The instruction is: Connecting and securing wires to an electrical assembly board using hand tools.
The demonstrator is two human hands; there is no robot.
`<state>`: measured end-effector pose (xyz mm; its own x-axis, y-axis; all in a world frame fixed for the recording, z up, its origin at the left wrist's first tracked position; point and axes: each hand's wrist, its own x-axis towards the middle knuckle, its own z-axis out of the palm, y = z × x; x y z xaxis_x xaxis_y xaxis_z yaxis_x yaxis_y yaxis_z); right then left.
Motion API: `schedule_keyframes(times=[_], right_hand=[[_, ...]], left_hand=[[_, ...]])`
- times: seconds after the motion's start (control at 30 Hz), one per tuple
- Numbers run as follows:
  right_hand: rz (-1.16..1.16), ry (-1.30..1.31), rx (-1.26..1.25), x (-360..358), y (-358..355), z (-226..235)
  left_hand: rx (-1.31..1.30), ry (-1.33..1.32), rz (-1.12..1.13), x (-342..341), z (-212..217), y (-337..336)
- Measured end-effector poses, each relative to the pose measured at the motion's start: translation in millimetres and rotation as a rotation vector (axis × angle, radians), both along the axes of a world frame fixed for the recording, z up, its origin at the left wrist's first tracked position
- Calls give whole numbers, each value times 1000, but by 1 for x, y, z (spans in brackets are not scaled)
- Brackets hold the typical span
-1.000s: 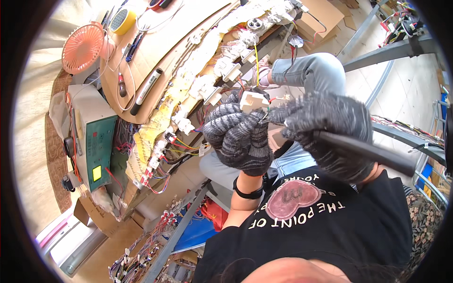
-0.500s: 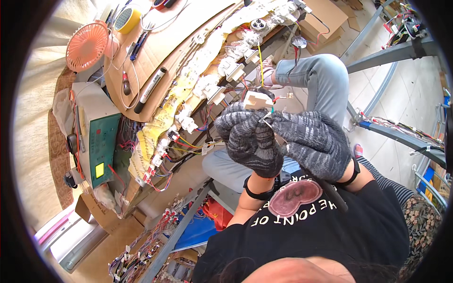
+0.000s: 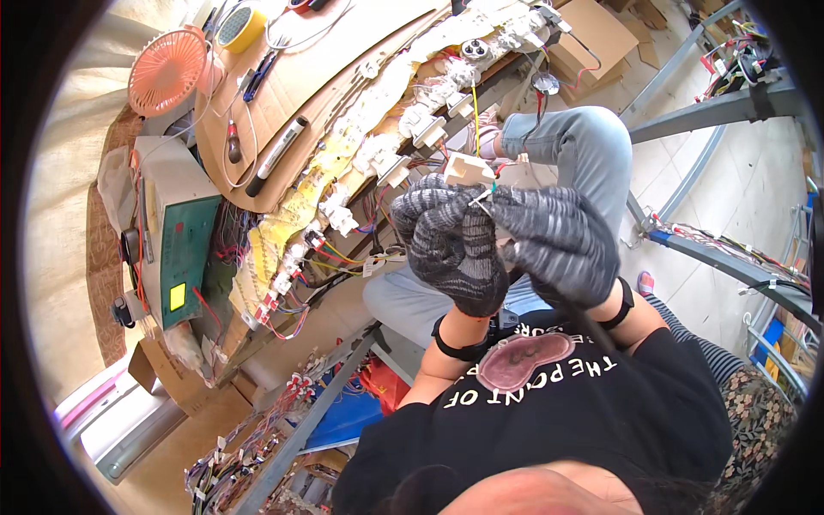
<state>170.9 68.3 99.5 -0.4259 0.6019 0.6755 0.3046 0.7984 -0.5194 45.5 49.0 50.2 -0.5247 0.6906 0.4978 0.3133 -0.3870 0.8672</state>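
Observation:
Both my hands wear grey-and-black knitted gloves and meet above my lap. My left hand (image 3: 451, 245) is closed, its fingertips pinching a thin pale wire end (image 3: 483, 196). Against it, the closed fingertips of my right hand (image 3: 558, 245) pinch at the same spot; the right glove is slightly blurred. Just beyond the fingertips is a cream plastic connector housing (image 3: 469, 169); whether the left fingers also hold it is hidden. Short red and green wires show beside it.
A board edge with white connectors and yellow tape (image 3: 313, 184) runs diagonally at left. Cardboard there bears a marker (image 3: 276, 156), screwdriver (image 3: 233, 142) and tape roll (image 3: 239, 27). A pink fan (image 3: 167, 70) and green-fronted tester (image 3: 187, 257) stand farther left. Metal rails (image 3: 730, 257) carry wires at right.
The connector housing has shifted slightly away from me. My right hand has moved a little toward the left, and its fingers are straighter. Both hands still meet at the pale wire end.

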Motion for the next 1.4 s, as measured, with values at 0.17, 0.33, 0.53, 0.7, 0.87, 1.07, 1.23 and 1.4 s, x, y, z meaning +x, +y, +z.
schedule_keyframes(times=[0.17,0.33,0.53,0.7,0.87,1.07,1.23,1.4], right_hand=[[-9,7,41,0,5,1],[49,-181,195,11,20,16],[31,-281,126,10,14,26],[-72,-271,225,12,17,11],[-209,297,-316,38,-13,-9],[-40,332,-473,-24,32,-14],[42,527,-661,-32,38,-19],[293,330,-728,-6,56,-10]], left_hand=[[-164,-374,-47,5,9,-1],[-141,-299,-84,6,17,1],[188,-1100,-493,5,-9,13],[92,-649,-105,21,6,11],[-24,-151,18,-14,9,22],[-61,-22,35,-6,15,7],[-24,71,-11,-19,32,-1],[-105,179,-236,-56,69,11]])
